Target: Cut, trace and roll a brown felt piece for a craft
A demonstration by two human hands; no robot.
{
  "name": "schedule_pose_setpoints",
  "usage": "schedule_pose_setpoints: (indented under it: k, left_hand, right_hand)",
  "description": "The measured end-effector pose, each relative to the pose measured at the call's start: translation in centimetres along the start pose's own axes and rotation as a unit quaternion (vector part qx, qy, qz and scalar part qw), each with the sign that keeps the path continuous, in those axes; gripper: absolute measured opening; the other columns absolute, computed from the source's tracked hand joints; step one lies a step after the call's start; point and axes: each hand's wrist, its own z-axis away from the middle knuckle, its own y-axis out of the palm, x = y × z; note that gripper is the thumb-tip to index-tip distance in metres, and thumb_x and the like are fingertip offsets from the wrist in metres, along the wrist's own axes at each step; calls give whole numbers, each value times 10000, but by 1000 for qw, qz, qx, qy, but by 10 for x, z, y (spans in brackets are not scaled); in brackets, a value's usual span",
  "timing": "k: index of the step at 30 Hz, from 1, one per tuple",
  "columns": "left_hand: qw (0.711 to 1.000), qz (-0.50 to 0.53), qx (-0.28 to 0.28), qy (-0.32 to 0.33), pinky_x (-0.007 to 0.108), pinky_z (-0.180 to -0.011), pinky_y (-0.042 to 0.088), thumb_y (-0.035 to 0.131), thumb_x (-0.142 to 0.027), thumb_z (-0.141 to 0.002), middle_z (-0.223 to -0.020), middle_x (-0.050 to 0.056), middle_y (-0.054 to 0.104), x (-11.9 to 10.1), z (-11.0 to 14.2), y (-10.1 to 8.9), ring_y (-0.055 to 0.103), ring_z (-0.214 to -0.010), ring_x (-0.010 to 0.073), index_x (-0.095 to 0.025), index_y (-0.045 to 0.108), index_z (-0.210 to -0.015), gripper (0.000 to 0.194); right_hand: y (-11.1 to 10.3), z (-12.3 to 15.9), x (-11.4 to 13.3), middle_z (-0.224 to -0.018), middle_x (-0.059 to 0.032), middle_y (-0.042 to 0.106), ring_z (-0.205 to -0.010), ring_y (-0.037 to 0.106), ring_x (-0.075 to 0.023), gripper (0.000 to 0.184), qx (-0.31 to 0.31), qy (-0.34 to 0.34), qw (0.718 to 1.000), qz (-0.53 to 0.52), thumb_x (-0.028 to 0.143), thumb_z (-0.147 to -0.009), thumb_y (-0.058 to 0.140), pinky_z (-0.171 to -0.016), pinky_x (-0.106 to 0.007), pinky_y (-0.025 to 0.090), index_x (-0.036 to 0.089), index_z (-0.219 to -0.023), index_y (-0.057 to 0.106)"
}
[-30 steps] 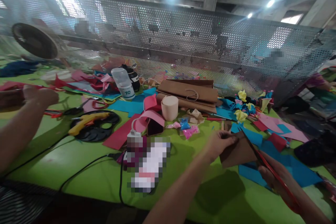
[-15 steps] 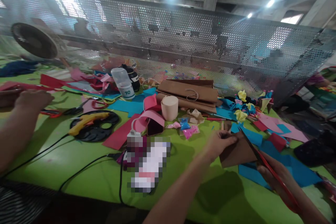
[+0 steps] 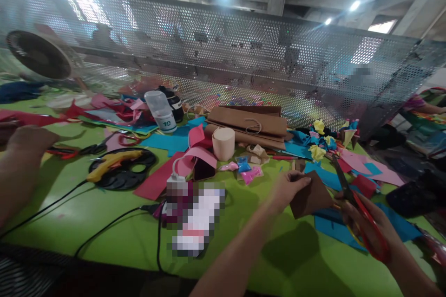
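Observation:
Pinched in my left hand (image 3: 290,186) is a piece of brown paper (image 3: 311,196), held above the green table by its left edge. My right hand (image 3: 371,222) grips red-handled scissors (image 3: 343,177), with the fingers in the loops. The blades point up and away, just right of the brown paper and apart from it. Blue paper sheets (image 3: 336,227) lie beneath the scissors and my right hand. Small packets of blue (image 3: 244,164) and pink (image 3: 251,175) material lie beyond my left hand.
A co-worker's hand (image 3: 29,141) is at the far left. A yellow glue gun (image 3: 113,165) rests on a black tray, its cord crossing the table. A pixelated phone (image 3: 200,222), a cream roll (image 3: 223,144), brown paper rolls (image 3: 247,123) and a plastic bottle (image 3: 160,111) stand or lie around.
The scissors have come away from the brown paper to the right, and their blades have swung upward. The paper's right edge is now shorter. My left hand keeps its hold.

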Motion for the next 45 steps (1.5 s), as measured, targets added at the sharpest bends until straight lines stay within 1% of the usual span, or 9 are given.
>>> schedule_pose_setpoints:
  k: [9, 17, 24, 27, 31, 35, 39, 42, 45]
  left_hand:
    - [1000, 0, 27, 7, 265, -717, 429, 804, -551, -721, -824, 32, 705, 2, 0, 4, 602, -764, 161, -132, 762, -892, 454]
    - [997, 27, 68, -21, 274, -698, 490, 851, -452, -647, -904, 70, 736, 6, -2, 2, 645, -751, 181, -115, 747, -1002, 500]
    - [966, -228, 115, 36, 254, -622, 442, 736, -276, -718, -737, 34, 722, 9, -2, -5, 620, -700, 187, -138, 769, -819, 174]
    - [960, -249, 126, 34, 259, -643, 455, 749, -269, -718, -745, 31, 735, 4, 0, -7, 628, -709, 191, -144, 780, -852, 185]
    - [986, -151, 42, 57, 272, -748, 488, 797, -288, -711, -865, 57, 756, -10, 1, -11, 658, -810, 196, -137, 769, -907, 250]
    - [998, 26, -24, 56, 268, -753, 515, 825, -490, -755, -985, 84, 750, -20, 3, -10, 673, -863, 187, -154, 739, -1115, 500]
    - [995, 93, 14, 18, 264, -663, 529, 882, -580, -673, -1034, 108, 742, -12, 7, 2, 680, -775, 173, -142, 697, -1190, 702]
    - [995, 81, 59, -9, 260, -677, 533, 923, -559, -625, -964, 125, 764, -2, 9, 13, 697, -735, 170, -107, 744, -1057, 650]
    - [994, 91, 52, -12, 264, -646, 537, 947, -560, -567, -838, 118, 763, 5, 9, 18, 678, -668, 164, -89, 767, -896, 603]
  right_hand:
    - [22, -13, 24, -759, 37, 679, -541, 604, -131, 666, -75, 15, 989, -123, 413, -539, 999, -475, -246, 466, 263, -1100, 671]
    - [23, -16, 18, -740, 42, 671, -557, 610, -137, 650, -99, -21, 987, -126, 407, -540, 1000, -472, -241, 479, 273, -1091, 682]
    - [20, -16, 30, -864, 14, 737, -734, 699, -187, 679, -79, -42, 987, -134, 362, -559, 1000, -629, -278, 575, 282, -1143, 664]
    - [19, -16, 34, -779, 37, 694, -618, 641, -154, 666, -68, -54, 989, -120, 346, -544, 1005, -520, -252, 515, 276, -1121, 679]
    - [20, -14, 34, -762, 40, 671, -559, 606, -134, 672, -54, -39, 990, -124, 338, -523, 1013, -456, -233, 458, 263, -1111, 696]
    - [25, -14, 35, -743, 42, 659, -574, 616, -138, 598, -122, -57, 974, -183, 351, -564, 997, -476, -243, 492, 261, -1072, 696]
    - [33, -17, 37, -750, 68, 645, -577, 620, -124, 545, -175, -91, 945, -263, 323, -610, 976, -519, -251, 534, 289, -1054, 663]
    - [41, -18, 38, -754, 72, 642, -571, 614, -112, 528, -168, -95, 936, -295, 304, -633, 969, -529, -246, 536, 291, -1054, 649]
    - [45, -17, 39, -757, 66, 641, -578, 619, -118, 534, -147, -81, 947, -274, 329, -631, 974, -538, -252, 536, 285, -1058, 655]
